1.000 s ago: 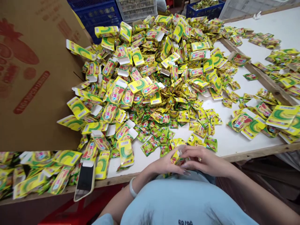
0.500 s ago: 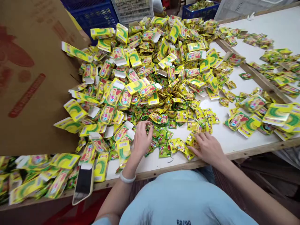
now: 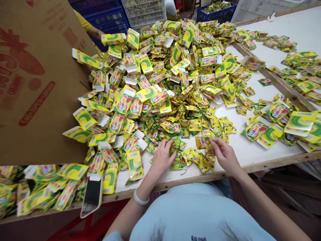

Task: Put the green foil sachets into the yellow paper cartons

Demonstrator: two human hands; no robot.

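My left hand (image 3: 162, 156) rests on small green candy packets (image 3: 177, 163) near the table's front edge, thumb and fingers bent but apart. Across from it, my right hand (image 3: 224, 155) pinches the edge of a yellow candy packet (image 3: 202, 143) between thumb and fingertips. Several more yellow packets (image 3: 194, 155) lie on the white tabletop between the two hands. Behind them rises a large heap of yellow-green candy boxes (image 3: 147, 92), many with flaps open, mixed with loose packets.
A tall cardboard carton (image 3: 50, 140) stands at the left. A phone (image 3: 91, 195) overhangs the front edge beside loose boxes. A wooden strip (image 3: 276, 82) divides the table at the right. Another person's arm (image 3: 95, 32) shows behind the carton; plastic crates (image 3: 110, 20) stand at the back.
My left hand has moved right and nearer to me, onto the green packets. My right hand has drawn its fingers together on a yellow packet. A co-worker's arm has appeared behind the carton.
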